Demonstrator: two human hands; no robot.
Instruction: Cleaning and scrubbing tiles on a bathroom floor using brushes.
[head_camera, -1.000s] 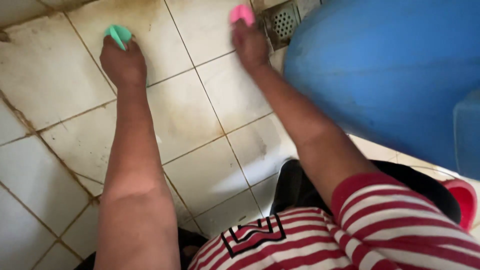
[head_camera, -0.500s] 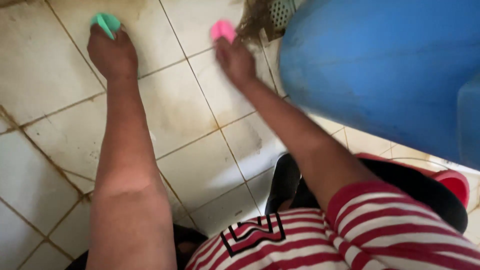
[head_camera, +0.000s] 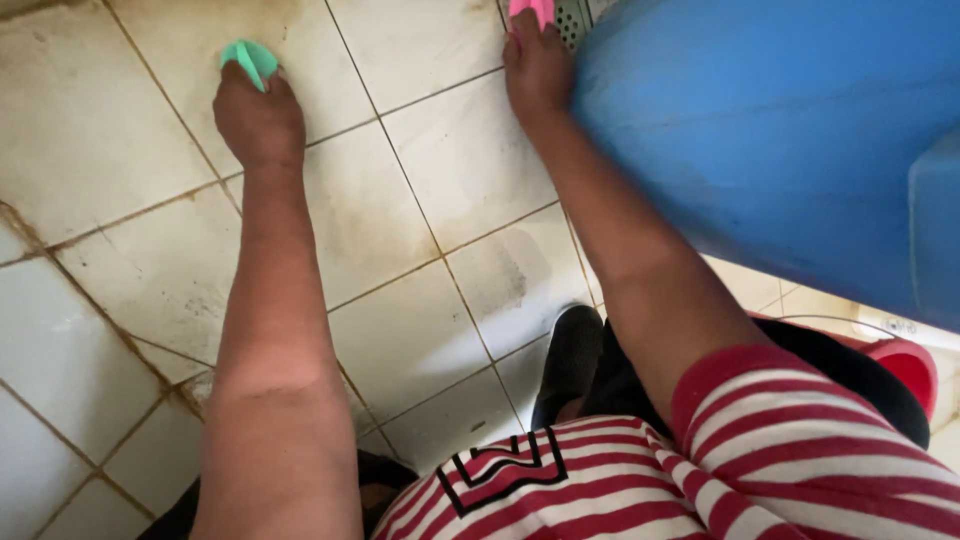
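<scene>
We look down past our red-and-white striped shirt (head_camera: 760, 470) at stained cream floor tiles (head_camera: 400, 330), grime still showing. Our left hand (head_camera: 258, 115) grips a green scrubbing pad (head_camera: 248, 58); our right hand (head_camera: 535, 65) presses a pink pad (head_camera: 530, 10) beside a blue plastic drum (head_camera: 780, 140)

On the tiled floor (head_camera: 420, 330), the left hand (head_camera: 258, 115) presses a scrub pad (head_camera: 248, 60) far left. The right hand (head_camera: 535, 70) holds another pad (head_camera: 530, 10) further right, just beside the big barrel (head_camera: 780, 140). A drain grate (head_camera: 572, 15) lies between them.
</scene>
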